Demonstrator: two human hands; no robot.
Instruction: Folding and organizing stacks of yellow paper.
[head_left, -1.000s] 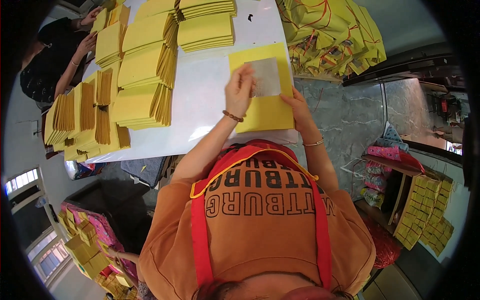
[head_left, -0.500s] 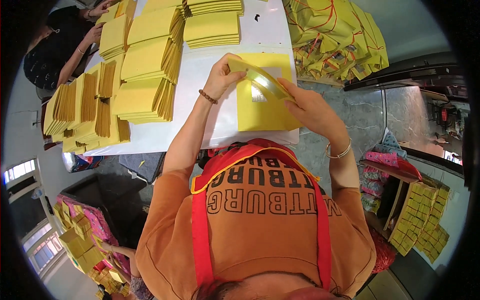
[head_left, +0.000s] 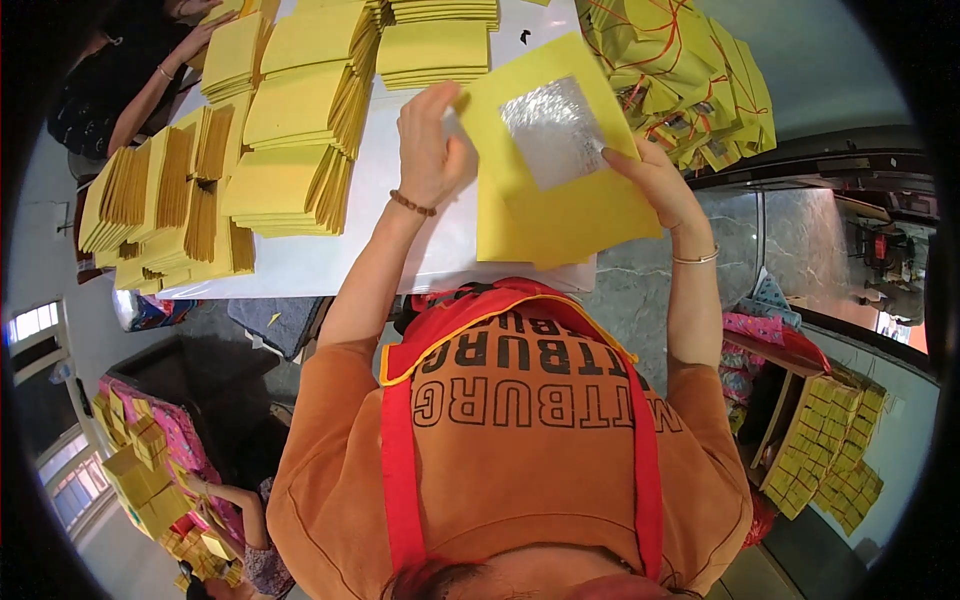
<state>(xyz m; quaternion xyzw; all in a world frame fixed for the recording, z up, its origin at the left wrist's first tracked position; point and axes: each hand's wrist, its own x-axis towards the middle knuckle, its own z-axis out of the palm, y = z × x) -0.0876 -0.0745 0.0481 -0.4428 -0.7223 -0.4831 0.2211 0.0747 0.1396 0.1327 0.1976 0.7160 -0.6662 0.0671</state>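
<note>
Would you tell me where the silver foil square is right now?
In the head view, the silver foil square sits on the yellow sheet held between the left hand and right hand, above the white table.

Sheet [head_left: 560,190] being held above the table [head_left: 400,250] between left hand [head_left: 432,150] and right hand [head_left: 655,180]; paper stacks [head_left: 280,140] lying left; tied bundles [head_left: 680,70] lying right; foil square [head_left: 553,130] sitting on the sheet.

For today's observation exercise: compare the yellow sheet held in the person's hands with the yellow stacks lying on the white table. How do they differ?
The held sheet is single and lifted at a tilt between the left hand and right hand; the stacks hold many sheets and rest on the table. The held sheet shows a silver foil square; the stacks show plain yellow tops. Both are yellow paper.
</note>
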